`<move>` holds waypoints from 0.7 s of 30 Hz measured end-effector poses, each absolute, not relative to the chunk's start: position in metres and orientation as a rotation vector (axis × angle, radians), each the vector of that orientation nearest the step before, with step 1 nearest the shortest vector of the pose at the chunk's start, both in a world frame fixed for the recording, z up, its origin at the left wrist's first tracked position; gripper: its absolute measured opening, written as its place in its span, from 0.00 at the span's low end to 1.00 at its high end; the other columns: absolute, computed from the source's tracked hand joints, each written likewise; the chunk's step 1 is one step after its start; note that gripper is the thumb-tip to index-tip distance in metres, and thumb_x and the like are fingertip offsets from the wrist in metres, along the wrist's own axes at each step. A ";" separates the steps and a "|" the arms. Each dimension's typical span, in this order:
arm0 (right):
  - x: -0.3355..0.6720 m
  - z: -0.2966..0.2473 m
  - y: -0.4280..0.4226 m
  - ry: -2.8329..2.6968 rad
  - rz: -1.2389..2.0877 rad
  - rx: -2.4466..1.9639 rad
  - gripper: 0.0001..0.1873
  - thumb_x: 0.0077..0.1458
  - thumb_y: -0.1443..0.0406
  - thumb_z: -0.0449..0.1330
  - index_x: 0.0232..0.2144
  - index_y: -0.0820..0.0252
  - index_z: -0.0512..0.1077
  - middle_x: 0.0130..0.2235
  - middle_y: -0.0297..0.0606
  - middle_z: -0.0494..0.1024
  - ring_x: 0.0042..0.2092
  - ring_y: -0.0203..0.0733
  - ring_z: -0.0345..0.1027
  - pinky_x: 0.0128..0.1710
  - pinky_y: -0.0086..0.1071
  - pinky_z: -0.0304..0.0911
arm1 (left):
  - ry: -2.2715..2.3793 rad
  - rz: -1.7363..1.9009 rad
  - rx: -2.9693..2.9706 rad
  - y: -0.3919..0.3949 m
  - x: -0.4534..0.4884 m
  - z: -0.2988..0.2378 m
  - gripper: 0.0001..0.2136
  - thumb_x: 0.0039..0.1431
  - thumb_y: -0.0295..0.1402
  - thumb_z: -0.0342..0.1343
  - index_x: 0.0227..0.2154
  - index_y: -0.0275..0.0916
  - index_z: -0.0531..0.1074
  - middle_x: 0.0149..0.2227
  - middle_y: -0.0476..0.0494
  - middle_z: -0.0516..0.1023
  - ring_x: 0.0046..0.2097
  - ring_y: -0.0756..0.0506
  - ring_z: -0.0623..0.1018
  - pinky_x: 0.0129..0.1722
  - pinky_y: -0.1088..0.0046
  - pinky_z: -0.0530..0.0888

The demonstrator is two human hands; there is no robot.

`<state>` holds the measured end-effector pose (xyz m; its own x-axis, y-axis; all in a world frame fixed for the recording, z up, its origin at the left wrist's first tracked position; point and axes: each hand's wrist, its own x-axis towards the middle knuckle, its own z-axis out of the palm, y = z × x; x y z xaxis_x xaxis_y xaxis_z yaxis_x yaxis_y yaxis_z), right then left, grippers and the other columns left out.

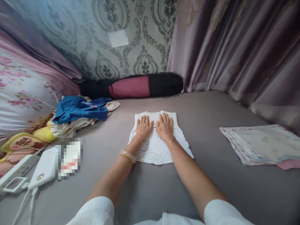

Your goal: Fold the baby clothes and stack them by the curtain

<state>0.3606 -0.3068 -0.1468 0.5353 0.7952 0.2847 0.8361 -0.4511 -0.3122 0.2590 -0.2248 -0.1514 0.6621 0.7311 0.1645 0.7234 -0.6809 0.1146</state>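
Note:
A small white shirt (pixel 161 147) with printed lettering near its lower edge lies spread on the grey bed sheet (pixel 201 187), its upper part folded over. My left hand (pixel 143 126) rests flat on the upper left of the shirt, fingers stretched out, partly covering a small printed figure. My right hand (pixel 165 126) lies flat beside it on the upper right, fingers also extended. The two thumbs almost meet, and neither hand grasps the cloth.
At left sits a heap with a blue garment (pixel 79 109) on top. Nearer are a white power bank (pixel 44 170), a power strip (pixel 18 170) and cables. Folded cloths (pixel 260 143) lie at right. Along the wall rests a long black and pink bag (pixel 131 87).

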 end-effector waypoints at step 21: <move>0.364 -0.149 -0.310 -1.145 -0.150 -2.503 0.30 0.66 0.58 0.39 0.62 0.70 0.60 0.65 0.56 0.58 0.67 0.57 0.45 0.63 0.57 0.37 | 1.426 0.298 2.674 -0.226 0.246 -0.149 0.31 0.68 0.46 0.30 0.64 0.28 0.56 0.67 0.31 0.55 0.69 0.36 0.52 0.65 0.52 0.54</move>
<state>0.3643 -0.3102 -0.1486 0.6619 0.7063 0.2511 0.7472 -0.5945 -0.2972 0.2464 -0.2264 -0.1491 0.5434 0.8299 0.1267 0.8110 -0.5579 0.1762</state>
